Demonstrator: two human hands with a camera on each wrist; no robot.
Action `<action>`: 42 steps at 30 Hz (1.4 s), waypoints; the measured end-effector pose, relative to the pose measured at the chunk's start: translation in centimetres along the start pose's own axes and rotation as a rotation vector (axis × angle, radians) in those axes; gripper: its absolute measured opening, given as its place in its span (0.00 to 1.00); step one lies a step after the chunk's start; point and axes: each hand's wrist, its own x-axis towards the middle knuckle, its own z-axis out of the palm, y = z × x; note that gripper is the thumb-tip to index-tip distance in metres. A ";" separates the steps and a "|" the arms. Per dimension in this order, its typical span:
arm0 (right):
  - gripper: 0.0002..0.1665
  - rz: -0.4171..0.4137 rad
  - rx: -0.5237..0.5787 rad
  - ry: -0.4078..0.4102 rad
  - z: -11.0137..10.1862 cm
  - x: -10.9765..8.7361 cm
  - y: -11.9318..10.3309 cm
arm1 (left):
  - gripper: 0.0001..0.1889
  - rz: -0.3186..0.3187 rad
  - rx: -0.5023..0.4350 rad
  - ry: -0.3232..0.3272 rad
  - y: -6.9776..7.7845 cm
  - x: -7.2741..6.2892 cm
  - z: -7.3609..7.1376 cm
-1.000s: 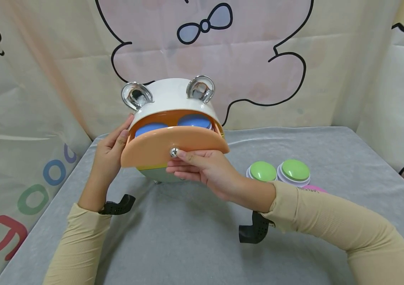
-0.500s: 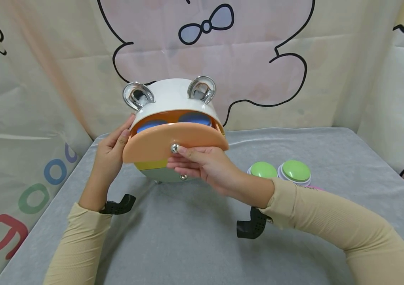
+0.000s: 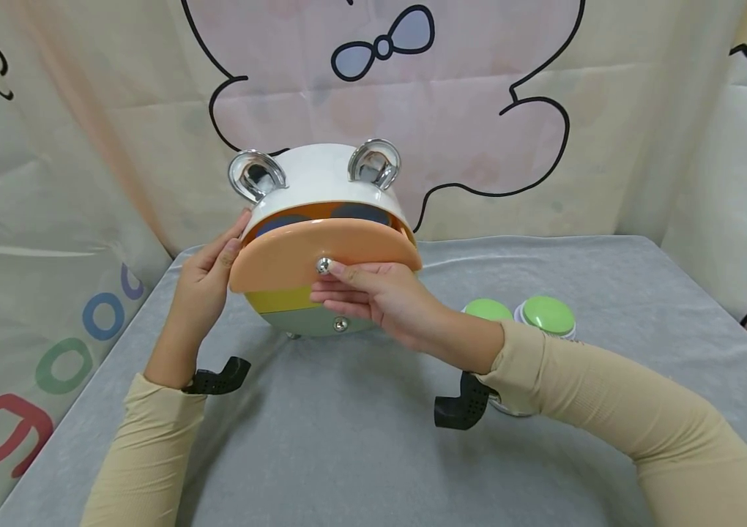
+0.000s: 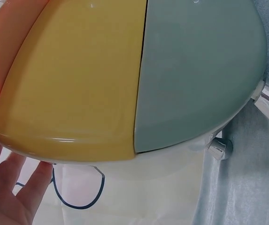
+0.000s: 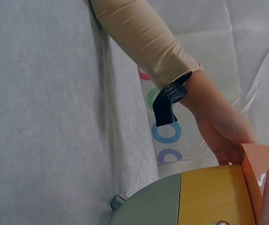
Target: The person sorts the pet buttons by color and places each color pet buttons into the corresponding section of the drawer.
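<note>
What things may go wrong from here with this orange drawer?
The right grip on the small silver knob might slip. The blue-topped items inside the part-open orange drawer might shift or jam. The left grip is beside the drawer's edge, so it might get pinched.

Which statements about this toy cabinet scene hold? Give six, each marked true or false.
1. The right hand holds the silver knob of the orange drawer. True.
2. That drawer is fully shut. False: it is partly open.
3. The yellow drawer is above the grey-green drawer. True.
4. Two green-topped round pieces show beyond the right sleeve. True.
5. The left hand holds a green-topped piece. False: the left hand touches the white cabinet.
6. The cabinet's ears are blue. False: the ears are silver.
</note>
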 end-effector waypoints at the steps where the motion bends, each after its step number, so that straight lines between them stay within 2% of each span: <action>1: 0.21 0.000 -0.001 0.004 -0.1 0.1 0.0 | 0.22 0.008 -0.003 -0.001 0.0 0.0 0.0; 13: 0.21 -0.034 -0.003 -0.005 -0.7 1.3 -0.1 | 0.22 0.049 -0.056 -0.011 0.0 0.1 -0.1; 24: 0.21 -0.049 -0.019 -0.006 -0.9 1.7 -0.3 | 0.23 0.066 -0.071 -0.088 -0.1 0.1 -0.6; 30: 0.21 -0.055 -0.037 0.000 -1.0 2.1 -0.4 | 0.24 0.065 -0.080 -0.094 0.0 0.1 -0.6; 42: 0.21 -0.061 -0.051 0.010 -1.3 2.8 -0.4 | 0.24 0.051 -0.034 -0.075 -0.1 0.0 -0.7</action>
